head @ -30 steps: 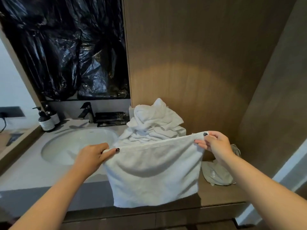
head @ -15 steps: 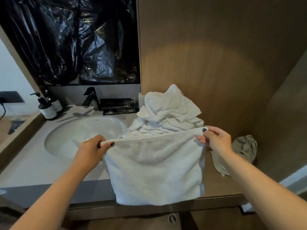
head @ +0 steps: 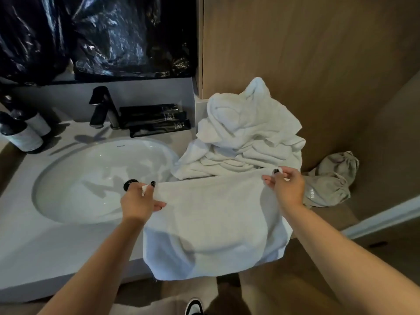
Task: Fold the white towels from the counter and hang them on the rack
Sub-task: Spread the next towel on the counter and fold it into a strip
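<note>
My left hand (head: 138,201) and right hand (head: 286,189), held apart, each pinch 1 top corner of a white towel (head: 211,226) draped over the counter (head: 45,251) edge, just before the towel pile (head: 245,137) beside the sink (head: 95,178).

my towel (head: 213,223) covers the counter (head: 56,251) edge beneath it and the front of the pile of towels (head: 245,137). my left hand (head: 138,201) hides part of the sink (head: 91,178) drain. the two bottles (head: 20,133) are cut off by the left edge. print on the black tubes (head: 156,120) and on the grey bag (head: 329,185) is too small to read. my shoe (head: 194,306) runs off the bottom edge.
</note>
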`<state>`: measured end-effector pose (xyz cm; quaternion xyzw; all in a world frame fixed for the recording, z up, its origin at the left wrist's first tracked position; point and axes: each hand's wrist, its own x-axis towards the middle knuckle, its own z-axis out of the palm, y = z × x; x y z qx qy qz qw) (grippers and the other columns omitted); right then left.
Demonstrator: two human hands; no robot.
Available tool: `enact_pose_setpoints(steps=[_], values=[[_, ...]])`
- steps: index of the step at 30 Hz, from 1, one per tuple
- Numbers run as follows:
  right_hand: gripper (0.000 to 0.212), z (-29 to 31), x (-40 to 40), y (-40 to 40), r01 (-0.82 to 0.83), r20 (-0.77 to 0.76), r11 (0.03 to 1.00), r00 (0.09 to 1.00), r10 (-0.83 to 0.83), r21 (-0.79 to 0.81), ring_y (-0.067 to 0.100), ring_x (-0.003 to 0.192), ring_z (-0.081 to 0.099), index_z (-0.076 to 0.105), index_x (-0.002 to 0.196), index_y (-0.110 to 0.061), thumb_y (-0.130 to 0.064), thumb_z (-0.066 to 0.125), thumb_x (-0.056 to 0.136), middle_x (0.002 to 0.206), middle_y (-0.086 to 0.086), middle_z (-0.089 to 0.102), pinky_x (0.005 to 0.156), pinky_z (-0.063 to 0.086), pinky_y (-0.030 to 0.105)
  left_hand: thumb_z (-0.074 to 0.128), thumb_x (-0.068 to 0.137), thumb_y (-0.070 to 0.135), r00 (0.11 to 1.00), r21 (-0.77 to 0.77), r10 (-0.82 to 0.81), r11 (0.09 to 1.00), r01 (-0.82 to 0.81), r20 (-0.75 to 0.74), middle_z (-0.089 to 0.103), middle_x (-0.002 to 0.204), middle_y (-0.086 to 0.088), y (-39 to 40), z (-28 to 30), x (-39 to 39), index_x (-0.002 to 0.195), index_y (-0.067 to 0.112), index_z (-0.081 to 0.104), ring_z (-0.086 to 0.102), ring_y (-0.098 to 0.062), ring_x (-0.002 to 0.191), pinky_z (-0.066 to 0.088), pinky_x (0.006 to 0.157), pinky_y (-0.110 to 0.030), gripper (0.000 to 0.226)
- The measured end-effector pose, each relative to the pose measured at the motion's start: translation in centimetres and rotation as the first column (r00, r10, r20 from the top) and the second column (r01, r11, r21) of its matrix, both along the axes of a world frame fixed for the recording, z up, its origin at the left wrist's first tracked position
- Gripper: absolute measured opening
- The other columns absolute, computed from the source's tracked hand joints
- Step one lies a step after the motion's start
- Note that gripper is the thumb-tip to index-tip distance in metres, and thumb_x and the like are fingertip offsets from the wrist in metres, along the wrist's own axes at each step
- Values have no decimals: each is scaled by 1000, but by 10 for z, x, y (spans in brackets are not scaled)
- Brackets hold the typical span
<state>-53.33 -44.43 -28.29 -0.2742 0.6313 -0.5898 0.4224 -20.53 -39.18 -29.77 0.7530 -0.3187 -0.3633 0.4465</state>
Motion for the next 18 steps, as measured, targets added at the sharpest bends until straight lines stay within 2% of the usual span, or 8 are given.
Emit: enact_pose_setpoints(steps=[3,5,7,8,10,13,15,18], values=[[22,-18,10,3,66,-69,997,995,-68,-26,26,81,71,53,94,-20,1,50,98,110,11,54,79,59,29,49,102,15,988,3,92,996,-92,-125,63,85,-4,-9,-15,-7,107,7,45,70,-10,55,61,64,-29,10],[22,-30,15,8,33,-241,999,970,-41,-37,28,98,67,54,102,-19,2,50,97,119,10,53,82,55,22,51,100,11,990,-17,109,994,-110,-90,61,90,1,-8,-26,-14,110,9,43,73,-20,72,58,84,-41,13],[36,-41,20,16,-68,-400,998,914,60,-6,21,109,61,47,126,-14,5,51,96,133,4,41,79,51,12,54,97,10,991,-20,20,1000,-18,135,60,121,-9,-3,-32,-24,125,11,41,68,-26,96,48,87,-34,31],[48,-46,22,20,-141,-458,990,881,122,-9,16,113,58,40,136,-13,7,52,94,141,2,32,79,49,10,56,94,10,959,-36,-65,996,78,274,44,145,-13,0,-36,-28,134,11,39,65,-24,103,46,85,-31,43],[64,-54,28,29,-294,-681,955,708,189,-41,8,116,50,31,146,-12,4,59,91,154,5,15,81,45,7,63,90,9,839,-90,-210,952,293,502,11,162,-12,5,-41,-34,143,11,38,58,-22,115,49,88,-33,59],[64,-67,41,38,-521,-886,850,352,302,82,24,130,44,27,150,-15,-9,57,94,161,6,8,95,48,30,67,86,10,562,5,-383,830,558,733,28,157,-23,8,-49,-51,139,4,50,48,-38,132,45,102,-49,56],[54,-79,51,42,-557,-915,789,120,386,260,28,147,19,31,150,-17,-18,42,96,162,8,13,113,29,58,49,93,25,380,178,-496,760,625,780,31,157,-19,12,-51,-63,143,8,48,36,-36,142,28,113,-57,53],[49,-86,59,39,-590,-921,726,-87,379,354,29,146,24,51,137,-10,-23,30,95,154,13,37,108,26,69,19,99,37,279,358,-622,699,619,732,16,164,-7,8,-59,-65,153,18,30,10,-23,152,3,120,-50,58]])
